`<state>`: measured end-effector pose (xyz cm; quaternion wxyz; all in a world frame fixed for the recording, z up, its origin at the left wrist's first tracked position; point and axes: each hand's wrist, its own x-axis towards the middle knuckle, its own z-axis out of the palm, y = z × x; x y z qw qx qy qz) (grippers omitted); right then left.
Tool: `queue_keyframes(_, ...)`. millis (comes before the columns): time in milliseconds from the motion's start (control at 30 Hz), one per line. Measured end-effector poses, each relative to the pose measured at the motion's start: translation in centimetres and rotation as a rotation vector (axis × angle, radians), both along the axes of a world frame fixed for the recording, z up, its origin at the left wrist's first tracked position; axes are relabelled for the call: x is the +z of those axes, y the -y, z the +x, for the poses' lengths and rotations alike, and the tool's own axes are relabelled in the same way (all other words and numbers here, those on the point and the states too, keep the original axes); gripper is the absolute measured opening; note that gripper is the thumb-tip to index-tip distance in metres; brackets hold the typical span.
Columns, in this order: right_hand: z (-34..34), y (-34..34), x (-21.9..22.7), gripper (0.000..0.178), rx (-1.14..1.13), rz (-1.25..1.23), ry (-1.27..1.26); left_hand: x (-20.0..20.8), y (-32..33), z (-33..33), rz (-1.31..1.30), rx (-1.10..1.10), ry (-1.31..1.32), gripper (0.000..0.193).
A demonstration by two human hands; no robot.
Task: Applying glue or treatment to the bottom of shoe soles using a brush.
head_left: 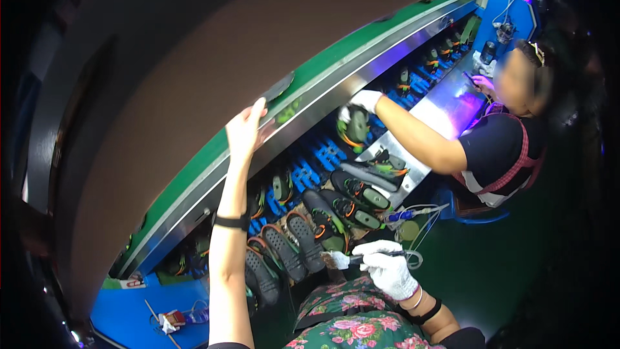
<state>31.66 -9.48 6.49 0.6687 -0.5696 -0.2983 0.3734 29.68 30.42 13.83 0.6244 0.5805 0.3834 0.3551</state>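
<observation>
My left hand (pixel 245 130), bare, reaches over the steel rail with its thumb stretched out beside a dark shoe sole (pixel 279 86) on the green conveyor belt (pixel 329 68). No firm hold on that sole shows. A white glove covers my right hand (pixel 386 268), which grips a brush (pixel 337 260) with pale bristles in front of my floral apron (pixel 352 323). Left of the brush lie several grey perforated shoe soles (pixel 302 236), side by side. Beyond them are dark shoe uppers (pixel 355 210) with green and orange trim.
A co-worker (pixel 500 132) sits at the right, a gloved hand on a dark shoe (pixel 353 128). Blue racks (pixel 305 174) with more shoes run beneath the steel rail (pixel 310 103). A cable (pixel 426 210) lies near a metal work surface (pixel 426 119). A blue ledge (pixel 123 313) stands lower left.
</observation>
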Motion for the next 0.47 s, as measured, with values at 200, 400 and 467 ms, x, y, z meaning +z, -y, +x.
queue_keyframes(200, -1.4, -2.3, 0.9, 0.023, 0.048, 0.095, -0.079, -3.5, 4.5, -20.8, 0.788, 0.333, 0.163, 0.025)
queue_keyframes(400, -5.2, -4.3, 1.6, 0.022, 0.006, 0.218, -0.906, -2.7, 9.3, -32.5, 0.365, 0.597, 0.175, 0.032)
queue_keyframes(467, -7.4, -4.5, 1.4, 0.021, 0.100, 0.124, -0.920, -5.5, 10.1, -36.3, 0.379, 0.374, -0.156, 0.037)
